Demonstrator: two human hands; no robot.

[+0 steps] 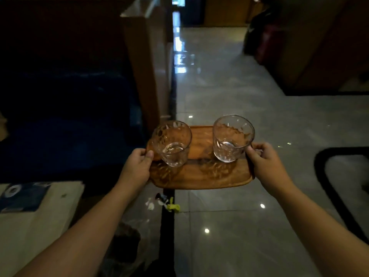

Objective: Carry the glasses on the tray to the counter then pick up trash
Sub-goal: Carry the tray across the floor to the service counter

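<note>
A wooden tray (199, 174) is held level in front of me above the floor. My left hand (137, 164) grips its left edge and my right hand (263, 162) grips its right edge. Two clear cut-glass tumblers stand upright on it: one (172, 144) at the left, one (231, 138) at the right, both looking empty. Below the tray, small bits of trash (165, 202) lie on the floor, white, dark and yellow scraps.
A grey glossy tiled floor (229, 92) stretches ahead. A wooden partition (145, 72) and dark blue seat (65, 126) stand left. A cream cushion (40, 216) is at lower left. Wooden furniture (323, 47) is at the right, a dark-bordered rug (339, 186) at lower right.
</note>
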